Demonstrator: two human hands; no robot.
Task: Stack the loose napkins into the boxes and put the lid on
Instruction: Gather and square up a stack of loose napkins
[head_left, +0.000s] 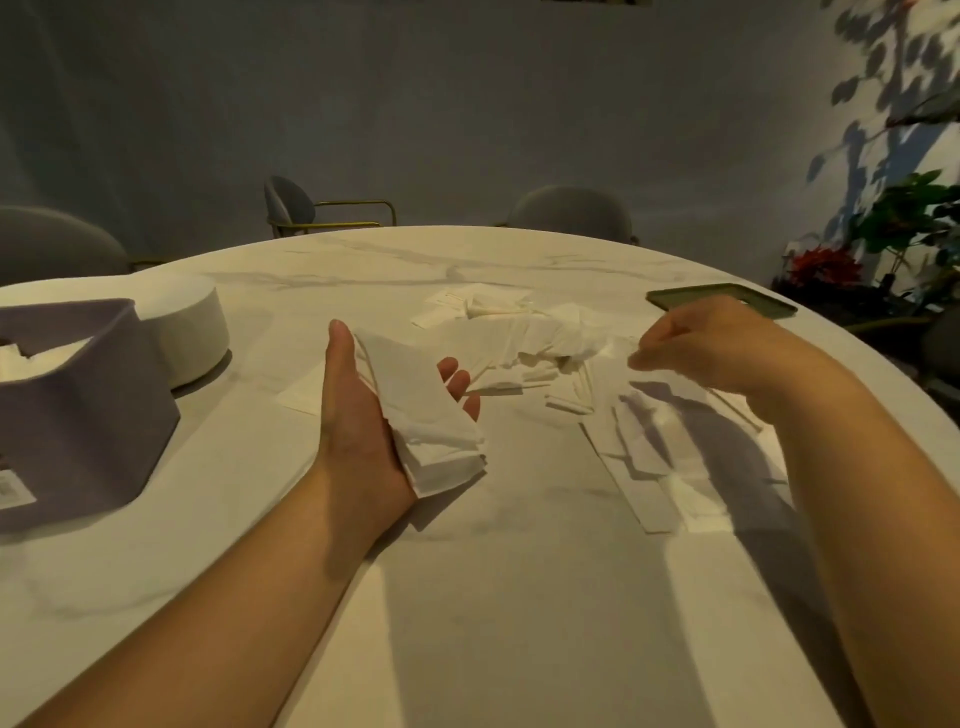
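Observation:
My left hand (358, 415) lies palm up over the table and holds a stack of folded white napkins (426, 421), thumb along its far side and fingertips showing past its right edge. My right hand (696, 343) hovers over the loose napkin pile (524, 343), fingers bent down and pinching a napkin's edge. More loose napkins (660, 452) lie spread under my right forearm. A grey-purple open box (78, 415) stands at the left with white napkins inside it.
The white marble table (467, 571) is round. A white round container (187, 332) sits behind the box. A dark green flat lid or tray (722, 299) lies at the far right edge. Chairs (311, 208) stand beyond the table, plants (883, 234) at the right.

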